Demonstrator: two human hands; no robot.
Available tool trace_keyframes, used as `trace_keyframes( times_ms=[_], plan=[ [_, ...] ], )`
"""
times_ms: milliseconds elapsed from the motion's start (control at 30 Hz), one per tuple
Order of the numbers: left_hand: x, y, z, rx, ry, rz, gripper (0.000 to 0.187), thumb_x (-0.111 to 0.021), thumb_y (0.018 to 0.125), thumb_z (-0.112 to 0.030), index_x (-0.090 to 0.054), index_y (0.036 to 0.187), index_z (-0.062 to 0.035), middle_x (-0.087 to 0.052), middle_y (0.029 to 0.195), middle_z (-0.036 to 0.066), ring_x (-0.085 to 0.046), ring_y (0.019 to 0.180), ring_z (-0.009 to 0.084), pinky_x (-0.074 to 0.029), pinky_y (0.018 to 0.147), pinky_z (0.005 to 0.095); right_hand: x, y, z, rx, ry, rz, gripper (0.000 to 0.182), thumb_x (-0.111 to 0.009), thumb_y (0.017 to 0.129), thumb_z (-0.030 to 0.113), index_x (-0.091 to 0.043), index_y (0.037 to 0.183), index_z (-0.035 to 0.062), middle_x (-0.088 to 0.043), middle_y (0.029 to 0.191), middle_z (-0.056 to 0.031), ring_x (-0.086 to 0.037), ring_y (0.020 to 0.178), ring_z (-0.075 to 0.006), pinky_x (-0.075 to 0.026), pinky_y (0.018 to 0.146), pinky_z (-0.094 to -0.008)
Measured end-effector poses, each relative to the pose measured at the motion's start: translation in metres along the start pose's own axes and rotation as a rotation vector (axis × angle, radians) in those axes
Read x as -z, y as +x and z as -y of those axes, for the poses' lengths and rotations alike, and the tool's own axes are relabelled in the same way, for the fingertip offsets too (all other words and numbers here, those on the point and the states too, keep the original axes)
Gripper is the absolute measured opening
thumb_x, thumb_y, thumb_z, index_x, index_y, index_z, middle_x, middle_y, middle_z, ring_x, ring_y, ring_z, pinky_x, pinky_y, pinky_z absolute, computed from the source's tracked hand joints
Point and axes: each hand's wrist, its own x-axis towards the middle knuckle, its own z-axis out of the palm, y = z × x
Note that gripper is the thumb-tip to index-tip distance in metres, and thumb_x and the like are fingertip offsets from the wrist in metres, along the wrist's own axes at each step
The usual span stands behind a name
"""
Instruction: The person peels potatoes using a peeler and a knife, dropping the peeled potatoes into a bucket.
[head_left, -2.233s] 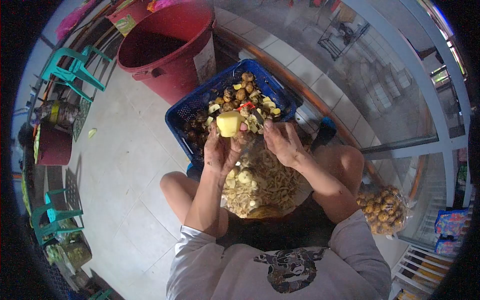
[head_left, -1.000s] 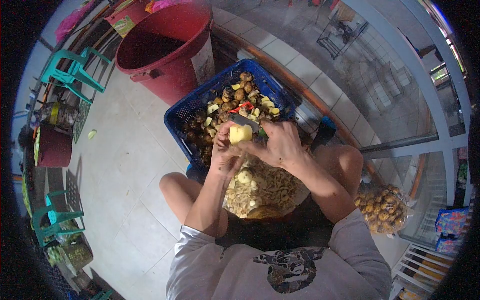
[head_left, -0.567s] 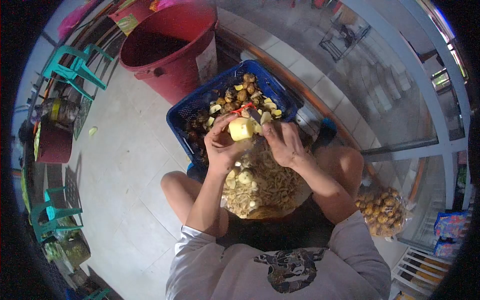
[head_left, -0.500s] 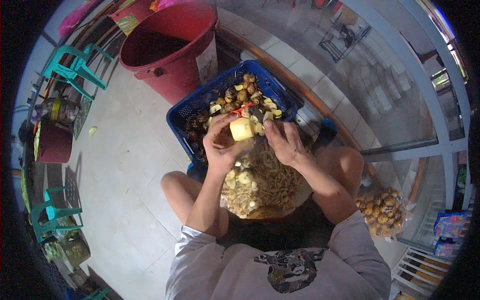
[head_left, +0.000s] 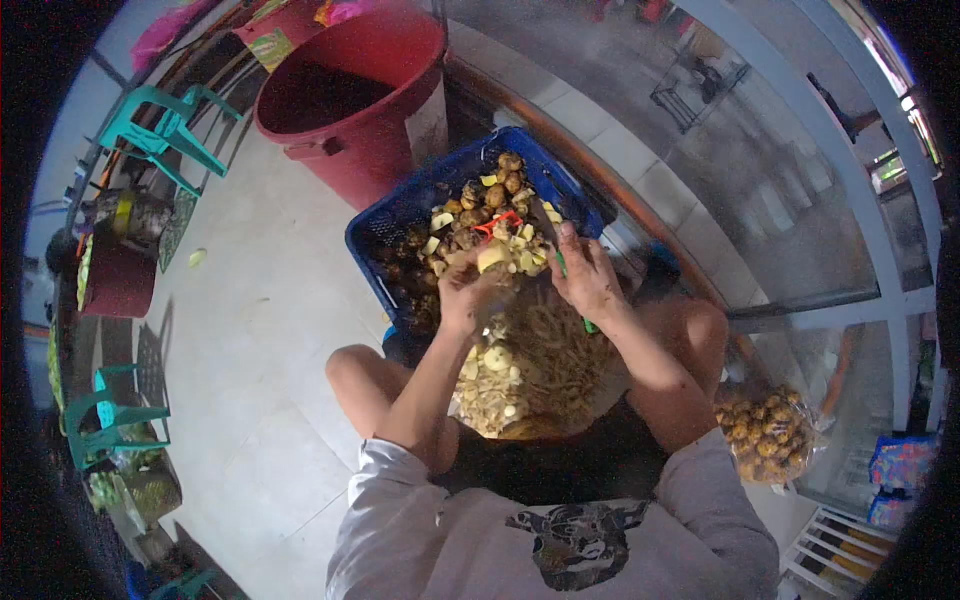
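My left hand (head_left: pixel 467 300) is closed around a peeled yellow potato (head_left: pixel 492 259), held over the near edge of the blue crate (head_left: pixel 368 262). In my right hand (head_left: pixel 590 285) is a green-handled knife (head_left: pixel 543 222), its dark blade pointing up and away, apart from the potato. Inside the crate lie brown unpeeled potatoes (head_left: pixel 494 196), pale cut pieces (head_left: pixel 525 262) and a red-orange tool (head_left: pixel 497 224) that I cannot identify. Between my legs, below both hands, is a heap of peelings (head_left: pixel 545 370) with a few pale peeled pieces (head_left: pixel 496 357) on it.
A large red bin (head_left: pixel 350 150) stands behind the crate on the left. Beside my right knee sits a clear bag of potatoes (head_left: pixel 768 435). Green plastic chairs (head_left: pixel 160 130) line the left side of the tiled floor (head_left: pixel 260 400). A glass partition (head_left: pixel 800 240) runs along the right.
The knife has swung up and away from the potato, so its blade and green handle now show. My left hand has turned, and less of the potato is visible. The view has shifted slightly.
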Motion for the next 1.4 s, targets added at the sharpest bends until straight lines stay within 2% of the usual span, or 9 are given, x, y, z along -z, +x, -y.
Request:
trace_keyframes(
  times_ms=[100,300,367,533,600,667,767,967,1400],
  plan=[
    [0.009,0.018,0.005,0.455,-0.077,-0.199,0.030,-0.066,0.086,-0.011,-0.061,0.114,0.0002,-0.065,0.109,0.012,-0.062,0.101,0.0215,-0.047,0.089,0.0363,0.019,0.004,0.010,-0.005,-0.061,0.070,0.066,-0.039,0.089,0.073,-0.050,0.071,0.0097,-0.043,0.051,0.0014,-0.041,0.043,-0.0087,-0.031,0.041,-0.0250],
    [0.030,0.120,-0.113,-0.355,-0.472,-0.139,0.020,-0.058,0.093,-0.017,-0.055,0.105,-0.0017,-0.060,0.094,0.010,-0.057,0.084,0.0213,-0.049,0.078,0.0332,0.025,0.041,-0.001,0.061,-0.460,-0.087,0.072,-0.040,0.090,0.070,-0.060,0.085,0.0008,-0.061,0.066,-0.0087,-0.062,0.064,-0.0220,-0.049,0.062,-0.0354],
    [0.033,0.120,-0.136,-0.375,-0.456,-0.120,0.020,-0.057,0.094,-0.017,-0.054,0.106,-0.0019,-0.060,0.095,0.010,-0.057,0.084,0.0216,-0.050,0.077,0.0343,0.011,0.057,-0.007,0.029,-0.765,-0.141,0.061,-0.051,0.092,0.053,-0.061,0.116,-0.0021,-0.065,0.105,-0.0269,-0.062,0.104,-0.0392,-0.046,0.090,-0.0449],
    [0.066,0.121,-0.118,-0.418,-0.579,-0.189,0.019,-0.059,0.091,-0.015,-0.056,0.107,-0.0051,-0.060,0.093,0.009,-0.058,0.081,0.0217,-0.050,0.072,0.0348,0.014,0.131,-0.075,-0.181,-0.654,0.106,0.042,-0.067,0.084,0.023,-0.058,0.116,-0.0038,-0.063,0.112,-0.0263,-0.062,0.100,-0.0421,-0.052,0.085,-0.0432],
    [0.107,0.137,-0.033,-0.311,-0.466,-0.011,0.018,-0.059,0.086,-0.007,-0.060,0.103,-0.0098,-0.061,0.088,0.009,-0.058,0.080,0.0232,-0.050,0.071,0.0371,0.006,0.155,-0.091,-0.287,-0.573,0.112,0.042,-0.066,0.084,0.021,-0.058,0.115,-0.0044,-0.063,0.112,-0.0259,-0.063,0.099,-0.0416,-0.052,0.084,-0.0438],
    [0.169,0.135,0.115,-0.303,1.401,-0.495,0.021,-0.058,0.076,-0.005,-0.064,0.096,-0.0027,-0.065,0.090,0.018,-0.065,0.084,0.0335,-0.052,0.075,0.0418,-0.004,0.189,-0.125,-0.429,-0.662,0.216,0.040,-0.064,0.083,0.014,-0.055,0.117,-0.0061,-0.061,0.113,-0.0254,-0.062,0.102,-0.0386,-0.053,0.084,-0.0457],
    [0.160,0.106,0.138,0.057,0.773,-0.569,0.033,-0.066,0.070,0.000,-0.060,0.103,0.0016,-0.065,0.097,0.013,-0.063,0.086,0.0247,-0.050,0.080,0.0337,-0.019,0.231,-0.160,-0.238,-1.023,0.153,0.040,-0.062,0.084,0.013,-0.055,0.118,-0.0070,-0.061,0.112,-0.0269,-0.061,0.105,-0.0375,-0.052,0.087,-0.0467],
    [0.165,0.094,0.126,-0.272,1.137,-0.490,0.031,-0.059,0.078,-0.013,-0.062,0.105,0.0004,-0.063,0.095,0.021,-0.056,0.096,0.0416,-0.045,0.087,0.0482,-0.058,0.264,-0.166,-0.548,-0.928,0.118,0.046,-0.061,0.089,0.018,-0.050,0.128,-0.0062,-0.054,0.127,-0.0228,-0.056,0.111,-0.0340,-0.048,0.094,-0.0446],
    [0.114,0.120,0.154,0.157,1.226,-0.118,0.101,-0.071,0.079,-0.041,-0.006,0.153,-0.0148,-0.027,0.145,0.034,-0.031,0.135,0.0453,-0.039,0.106,0.0474,-0.020,0.263,-0.112,-0.133,-0.831,0.090,0.045,-0.076,0.075,0.026,-0.063,0.109,-0.0007,-0.064,0.108,-0.0252,-0.062,0.103,-0.0378,-0.049,0.087,-0.0423]
  ],
)
